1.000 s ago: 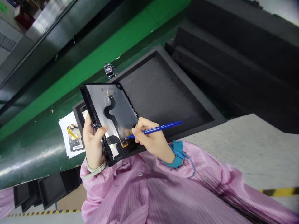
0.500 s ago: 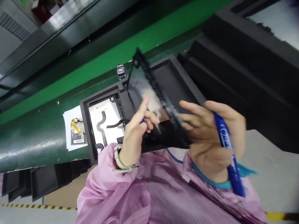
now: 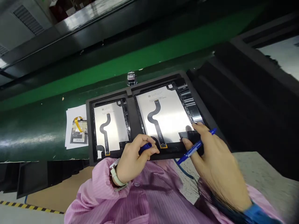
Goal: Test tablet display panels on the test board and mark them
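Note:
A display panel (image 3: pixel 173 118) lies metal side up in the right compartment of the black foam tray (image 3: pixel 135 130), with a curved dark ribbon cable (image 3: pixel 153 117) across its back. At the panel's lower right, the thumb and a fingertip of my right hand (image 3: pixel 217 168) touch the edge. That hand also holds a blue pen (image 3: pixel 194 151), slanting across the fingers. My left hand (image 3: pixel 134 158) is closed around a small blue pen cap (image 3: pixel 145 147), beside the panel's lower left corner. In the left compartment rests a second, similar panel (image 3: pixel 115 124).
Behind the tray stands a metal tally counter (image 3: pixel 131 77). White paper sheets (image 3: pixel 69 133) lie left of it, under a dark module (image 3: pixel 78 137) with a yellow flex cable. Black foam trays (image 3: pixel 224 102) are stacked at the right. A green bench (image 3: pixel 42 127) runs across.
The panel that was tilted up in front of me now lies flat in the right compartment. Both hands have come down; my right hand has turned palm down with the pen.

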### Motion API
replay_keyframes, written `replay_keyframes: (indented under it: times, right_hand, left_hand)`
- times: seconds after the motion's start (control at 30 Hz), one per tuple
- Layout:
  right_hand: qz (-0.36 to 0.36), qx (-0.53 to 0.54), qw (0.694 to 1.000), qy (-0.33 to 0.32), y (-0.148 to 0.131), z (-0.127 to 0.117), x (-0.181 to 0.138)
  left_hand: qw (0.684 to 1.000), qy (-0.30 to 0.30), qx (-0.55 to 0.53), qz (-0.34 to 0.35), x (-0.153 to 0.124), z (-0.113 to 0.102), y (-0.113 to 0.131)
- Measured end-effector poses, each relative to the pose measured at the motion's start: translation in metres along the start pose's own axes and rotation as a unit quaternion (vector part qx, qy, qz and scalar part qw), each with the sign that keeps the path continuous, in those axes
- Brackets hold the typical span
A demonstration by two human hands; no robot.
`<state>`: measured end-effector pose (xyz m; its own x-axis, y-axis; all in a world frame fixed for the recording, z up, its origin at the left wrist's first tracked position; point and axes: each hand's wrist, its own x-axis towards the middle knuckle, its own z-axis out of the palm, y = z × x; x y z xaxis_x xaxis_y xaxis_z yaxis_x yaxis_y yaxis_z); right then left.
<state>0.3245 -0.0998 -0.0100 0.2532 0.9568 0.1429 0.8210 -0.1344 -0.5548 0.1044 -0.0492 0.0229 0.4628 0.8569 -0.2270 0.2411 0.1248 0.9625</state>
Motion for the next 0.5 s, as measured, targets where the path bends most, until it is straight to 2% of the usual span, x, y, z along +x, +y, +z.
replay_keyframes:
  times: [0.07,0.17,0.23,0.3,0.37,0.43,0.5]
  right_hand:
    - [-0.013,0.007,1.0,0.026,-0.01,-0.008,-0.005]
    - [-0.001,0.149,0.987,0.067,-0.028,-0.013,-0.01]
    - [-0.015,0.326,0.943,0.059,-0.043,-0.01,-0.011]
    - [-0.024,0.496,0.867,0.023,-0.059,-0.003,-0.008]
    - [0.006,0.612,0.79,-0.027,-0.073,0.005,-0.004]
    - [0.04,0.642,0.763,-0.065,-0.082,0.011,-0.001]
    - [0.059,0.638,0.764,-0.073,-0.087,0.014,-0.001]
  left_hand:
    - [0.999,0.015,0.041,0.019,-0.004,-0.004,-0.001]
    - [0.994,-0.019,0.05,0.093,-0.011,-0.007,-0.001]
    - [0.99,-0.061,0.031,0.124,-0.014,-0.007,-0.002]
    - [0.987,-0.089,0.005,0.137,-0.016,-0.006,-0.003]
    - [0.985,-0.096,-0.022,0.141,-0.017,-0.006,-0.006]
    - [0.986,-0.09,-0.035,0.137,-0.018,-0.006,-0.008]
    - [0.987,-0.086,-0.031,0.13,-0.019,-0.007,-0.01]
